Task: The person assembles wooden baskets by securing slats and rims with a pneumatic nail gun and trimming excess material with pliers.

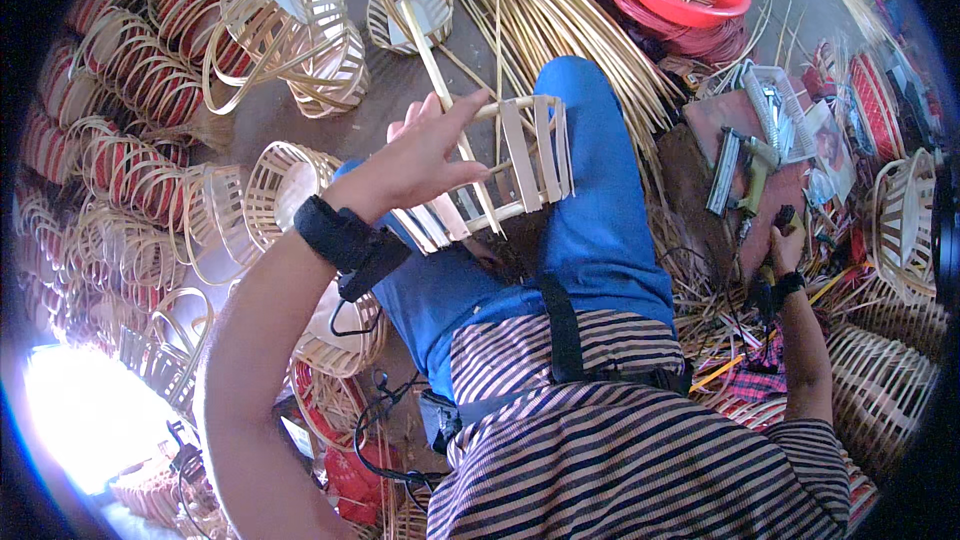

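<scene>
My left hand (435, 145) holds an unfinished slatted basket (525, 145) of pale bamboo over my lap, its thumb and fingers spread along it, with a long strip (425, 45) running up from it. Far to the right, my right hand (785, 245) grips a small black object (785, 215), partly hidden, beside a reddish board (775, 190). Just above that hand lie a long silver tool (722, 175) and a green-bodied tool (758, 175), which look like staple guns, next to a white plastic tray (785, 115).
Stacked baskets (110, 170) crowd the left, and more (900, 220) stand at the right. A bundle of long canes (540, 10) lies ahead, beside a red basin (680, 15) of short sticks. My legs in blue trousers (600, 240) bracket the work. Cables (385, 440) hang near my left.
</scene>
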The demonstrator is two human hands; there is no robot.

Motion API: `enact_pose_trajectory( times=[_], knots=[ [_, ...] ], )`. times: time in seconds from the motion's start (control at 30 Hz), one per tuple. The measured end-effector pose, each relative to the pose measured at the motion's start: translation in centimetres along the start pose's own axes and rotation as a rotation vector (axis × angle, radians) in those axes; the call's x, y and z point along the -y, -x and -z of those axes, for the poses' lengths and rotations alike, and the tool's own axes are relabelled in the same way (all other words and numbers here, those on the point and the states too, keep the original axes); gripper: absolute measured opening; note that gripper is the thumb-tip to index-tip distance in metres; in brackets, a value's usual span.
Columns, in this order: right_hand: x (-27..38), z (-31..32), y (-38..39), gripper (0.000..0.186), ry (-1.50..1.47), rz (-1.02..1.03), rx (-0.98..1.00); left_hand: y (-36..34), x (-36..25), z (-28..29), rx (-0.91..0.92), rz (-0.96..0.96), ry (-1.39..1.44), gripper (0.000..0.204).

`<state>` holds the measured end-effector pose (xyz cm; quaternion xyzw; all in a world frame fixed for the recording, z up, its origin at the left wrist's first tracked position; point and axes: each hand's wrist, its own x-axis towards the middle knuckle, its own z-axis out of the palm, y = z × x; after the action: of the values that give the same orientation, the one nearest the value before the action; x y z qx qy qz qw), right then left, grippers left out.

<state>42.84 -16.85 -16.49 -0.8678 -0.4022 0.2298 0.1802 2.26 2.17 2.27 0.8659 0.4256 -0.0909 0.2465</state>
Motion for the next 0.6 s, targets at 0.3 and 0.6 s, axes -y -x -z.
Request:
enact_pose_trajectory(
  times=[0.3, 0.6],
  knots=[
    [-12.4, 1.8, -2.4, 0.027, 0.461, -0.265, -0.06, -0.6, -0.1, -1.0, -0.16, 0.056, -0.134, 0.069],
    [-12.8, 4.0, -2.9, 0.027, 0.301, -0.166, -0.174, -1.0, -0.1, -1.2, -0.203, 0.022, -0.157, 0.07]
  ],
)
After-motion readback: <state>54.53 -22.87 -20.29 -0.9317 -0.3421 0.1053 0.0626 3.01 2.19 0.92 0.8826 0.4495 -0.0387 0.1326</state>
